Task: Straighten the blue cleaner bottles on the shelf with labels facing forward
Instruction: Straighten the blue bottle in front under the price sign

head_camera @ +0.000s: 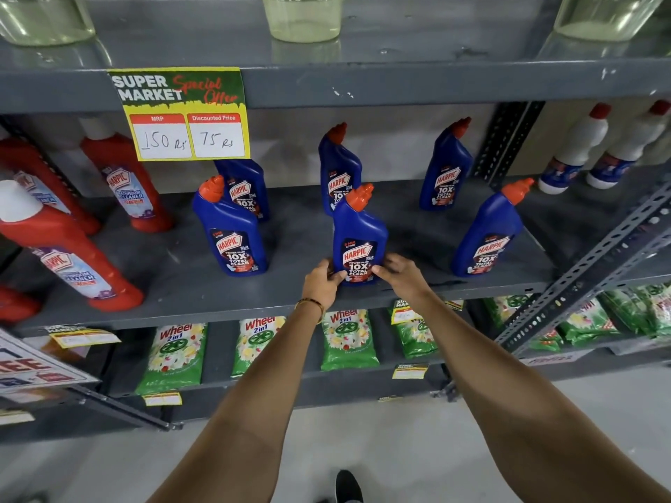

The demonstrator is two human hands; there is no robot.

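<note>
Several blue Harpic cleaner bottles with orange-red caps stand upright on the grey middle shelf [181,285]. The front middle bottle [359,230] faces me with its label forward. My left hand [322,283] grips its base from the left and my right hand [401,275] from the right. Another blue bottle [230,232] stands front left and one [486,237] front right. Behind them stand three more: back left [247,190], partly behind a price sign, back middle [337,165] and back right [444,168]. All visible labels face forward.
Red Harpic bathroom cleaner bottles [72,263] fill the shelf's left end. White bottles [581,147] stand beyond the slotted upright [508,139] on the right. A yellow price sign [185,114] hangs from the shelf above. Green Wheel detergent packs [174,353] line the lower shelf.
</note>
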